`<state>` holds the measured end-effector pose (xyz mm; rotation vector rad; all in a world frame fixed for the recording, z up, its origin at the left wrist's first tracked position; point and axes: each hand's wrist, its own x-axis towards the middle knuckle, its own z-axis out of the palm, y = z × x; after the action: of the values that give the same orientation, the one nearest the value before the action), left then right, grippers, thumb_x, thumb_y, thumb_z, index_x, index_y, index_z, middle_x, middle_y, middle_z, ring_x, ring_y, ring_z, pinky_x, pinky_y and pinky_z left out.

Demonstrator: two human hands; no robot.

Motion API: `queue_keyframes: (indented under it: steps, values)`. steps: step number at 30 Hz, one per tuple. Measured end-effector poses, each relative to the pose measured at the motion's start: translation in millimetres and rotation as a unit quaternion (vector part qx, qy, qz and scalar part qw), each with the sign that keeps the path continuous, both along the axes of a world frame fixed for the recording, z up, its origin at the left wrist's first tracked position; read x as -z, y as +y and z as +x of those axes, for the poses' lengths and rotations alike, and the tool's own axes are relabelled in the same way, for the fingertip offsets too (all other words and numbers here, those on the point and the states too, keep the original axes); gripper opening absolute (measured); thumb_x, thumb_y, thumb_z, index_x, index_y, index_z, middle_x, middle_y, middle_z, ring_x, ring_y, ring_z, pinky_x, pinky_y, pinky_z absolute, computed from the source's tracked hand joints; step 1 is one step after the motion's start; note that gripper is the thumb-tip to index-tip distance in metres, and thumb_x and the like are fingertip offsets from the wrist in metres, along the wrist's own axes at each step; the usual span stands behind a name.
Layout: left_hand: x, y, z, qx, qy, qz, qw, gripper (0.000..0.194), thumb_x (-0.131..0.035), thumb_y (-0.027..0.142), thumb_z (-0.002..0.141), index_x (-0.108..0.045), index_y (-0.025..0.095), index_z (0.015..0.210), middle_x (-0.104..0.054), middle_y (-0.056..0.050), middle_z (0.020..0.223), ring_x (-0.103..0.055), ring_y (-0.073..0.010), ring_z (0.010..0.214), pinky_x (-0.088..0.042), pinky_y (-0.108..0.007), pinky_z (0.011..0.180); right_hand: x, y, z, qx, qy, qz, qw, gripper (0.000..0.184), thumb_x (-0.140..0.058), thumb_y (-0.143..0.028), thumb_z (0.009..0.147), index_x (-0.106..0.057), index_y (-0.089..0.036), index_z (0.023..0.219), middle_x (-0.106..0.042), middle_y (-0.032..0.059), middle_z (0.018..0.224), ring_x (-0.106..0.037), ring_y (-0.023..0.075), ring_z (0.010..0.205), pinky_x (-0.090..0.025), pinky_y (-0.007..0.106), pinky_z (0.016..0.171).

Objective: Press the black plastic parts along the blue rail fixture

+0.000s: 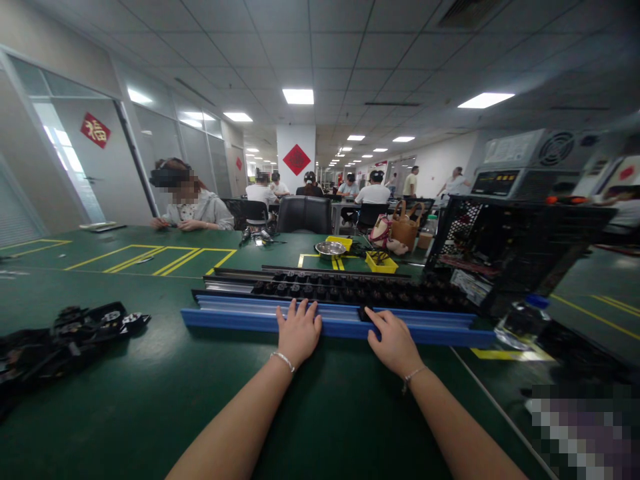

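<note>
A long blue rail (230, 320) with a pale metal-looking channel lies across the green table in front of me. My left hand (299, 331) rests over its near edge, fingers spread and holding nothing. Inside the channel, right of the middle, sits a small black part (365, 313). The index fingertip of my right hand (395, 341) touches that part, with the thumb apart from it at the rail's near wall. Just behind the rail, rows of small round black parts (320, 291) fill other dark rails. Their exact kind is too small to tell.
Black parts (75, 333) lie piled at left. An opened computer case (500, 247) and a blue-capped clear bottle (525, 323) stand at right. Beyond the rails are a metal bowl (331, 248) and yellow bins (381, 262). A person (193, 207) sits across the table at left.
</note>
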<state>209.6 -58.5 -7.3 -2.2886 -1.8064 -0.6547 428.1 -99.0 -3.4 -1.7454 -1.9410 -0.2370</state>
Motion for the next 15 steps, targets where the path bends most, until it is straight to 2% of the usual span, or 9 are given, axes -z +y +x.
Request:
queue_keyframes:
  steps: [5,12,15]
  values:
    - [0.4,0.4,0.1,-0.001,-0.003,-0.004,1.0,0.047,-0.026,0.042,0.091,-0.046,0.032,0.132,-0.046,-0.003,0.139,-0.027,-0.0282,0.133,-0.012,-0.061,0.106,-3.7,0.7,-7.4,0.016,0.017,-0.005,1.0,0.046,-0.042,-0.023,0.08,-0.055,-0.023,0.124,-0.06,0.0063,0.102,-0.054,0.0187,0.098,-0.035,0.037,0.094]
    - [4.1,2.9,-1.4,0.009,-0.013,0.01,1.0,0.047,-0.024,0.043,0.091,-0.046,0.032,0.131,-0.046,-0.003,0.138,-0.029,-0.0288,0.132,-0.013,-0.062,0.106,-16.2,5.6,-12.9,0.047,0.061,-0.033,0.996,0.04,-0.042,-0.022,0.079,-0.064,-0.023,0.112,-0.063,0.0054,0.099,-0.057,0.0177,0.093,-0.04,0.031,0.086]
    - [4.9,3.5,-1.8,0.01,-0.013,0.011,1.0,0.048,-0.023,0.043,0.091,-0.046,0.032,0.131,-0.046,-0.003,0.138,-0.029,-0.0293,0.132,-0.013,-0.063,0.105,-17.6,6.0,-16.2,0.061,0.069,-0.043,0.995,0.039,-0.042,-0.023,0.079,-0.064,-0.024,0.112,-0.064,0.0051,0.101,-0.058,0.0182,0.092,-0.041,0.032,0.085]
